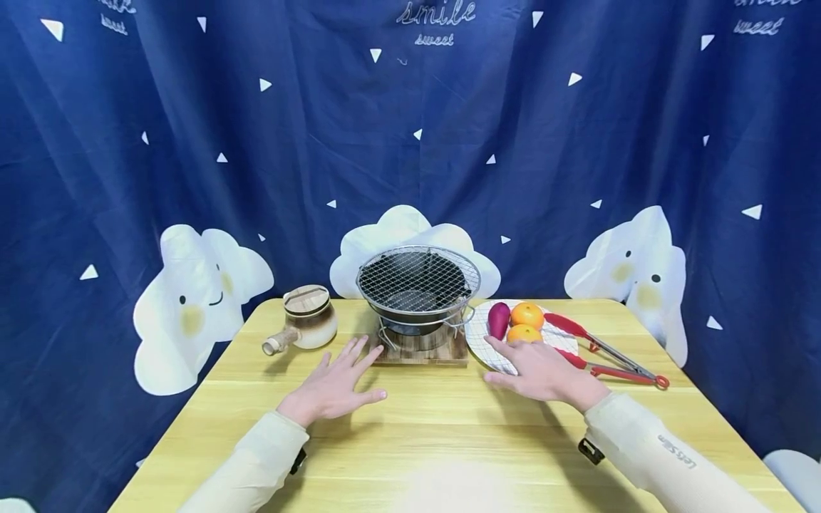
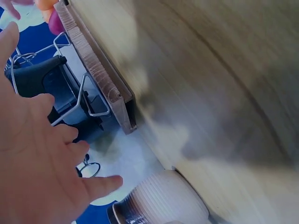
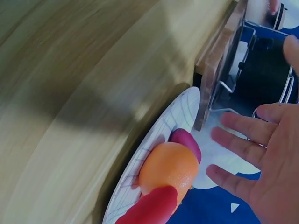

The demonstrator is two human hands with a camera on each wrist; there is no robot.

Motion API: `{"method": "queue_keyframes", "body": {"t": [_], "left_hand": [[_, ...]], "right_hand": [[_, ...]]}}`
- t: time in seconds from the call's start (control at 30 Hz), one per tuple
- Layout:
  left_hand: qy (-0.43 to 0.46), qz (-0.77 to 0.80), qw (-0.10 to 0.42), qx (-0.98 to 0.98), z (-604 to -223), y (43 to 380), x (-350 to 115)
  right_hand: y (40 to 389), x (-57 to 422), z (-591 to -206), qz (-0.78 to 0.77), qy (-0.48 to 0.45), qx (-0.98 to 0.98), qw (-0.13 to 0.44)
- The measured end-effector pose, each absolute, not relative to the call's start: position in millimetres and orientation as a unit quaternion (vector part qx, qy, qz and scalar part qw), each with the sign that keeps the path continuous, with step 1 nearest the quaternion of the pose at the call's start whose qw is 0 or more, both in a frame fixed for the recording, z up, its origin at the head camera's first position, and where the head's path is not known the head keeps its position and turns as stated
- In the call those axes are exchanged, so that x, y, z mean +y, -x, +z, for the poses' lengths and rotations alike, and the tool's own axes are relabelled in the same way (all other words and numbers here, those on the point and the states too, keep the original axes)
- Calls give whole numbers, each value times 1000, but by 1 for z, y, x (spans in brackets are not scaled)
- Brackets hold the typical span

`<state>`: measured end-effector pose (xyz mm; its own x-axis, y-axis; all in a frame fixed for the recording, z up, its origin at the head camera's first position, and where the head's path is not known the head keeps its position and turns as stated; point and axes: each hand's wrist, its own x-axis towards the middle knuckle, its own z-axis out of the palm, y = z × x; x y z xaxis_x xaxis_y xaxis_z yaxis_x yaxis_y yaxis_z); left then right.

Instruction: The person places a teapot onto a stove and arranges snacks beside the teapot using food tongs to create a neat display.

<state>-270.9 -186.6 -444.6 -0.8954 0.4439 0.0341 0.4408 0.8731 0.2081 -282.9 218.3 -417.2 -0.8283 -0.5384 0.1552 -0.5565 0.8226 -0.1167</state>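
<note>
My left hand (image 1: 335,385) hovers over the table with its fingers spread, between the small pot and the grill. Its palm and fingers also show in the left wrist view, with nothing in them. My right hand (image 1: 541,370) reaches over the near edge of a white plate (image 1: 477,338), fingers extended and holding nothing. On that plate lie two oranges (image 1: 527,314) and a purple sweet-potato-shaped item (image 1: 498,320). Red-tipped tongs (image 1: 618,363) lean on the plate's right side, their jaws apart. The round tabletop grill (image 1: 417,285) has a wire mesh top and stands on a wooden base (image 1: 442,354).
A brown-and-white pot (image 1: 317,328) with a wooden lid (image 1: 306,299) stands at the left, its side handle (image 1: 280,342) pointing toward the front left. Behind the wooden table (image 1: 423,434) hangs a dark blue curtain (image 1: 410,142) with white clouds and triangles.
</note>
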Motion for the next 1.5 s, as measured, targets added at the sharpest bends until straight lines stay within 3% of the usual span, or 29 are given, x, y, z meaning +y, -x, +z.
{"method": "queue_keyframes", "body": {"t": [0.6,1.07,1.5], "left_hand": [[-231,128,-100,959,-447,277,-194],[-216,142,-97,961,-447,285,-192],[-212,156,-94,960,-445,280,-199]], "right_hand": [[299,192,-427,143,-267,-948,101],[310,174,-438,201,-197,-957,64],[321,163,-447,208,-193,-957,56]]}}
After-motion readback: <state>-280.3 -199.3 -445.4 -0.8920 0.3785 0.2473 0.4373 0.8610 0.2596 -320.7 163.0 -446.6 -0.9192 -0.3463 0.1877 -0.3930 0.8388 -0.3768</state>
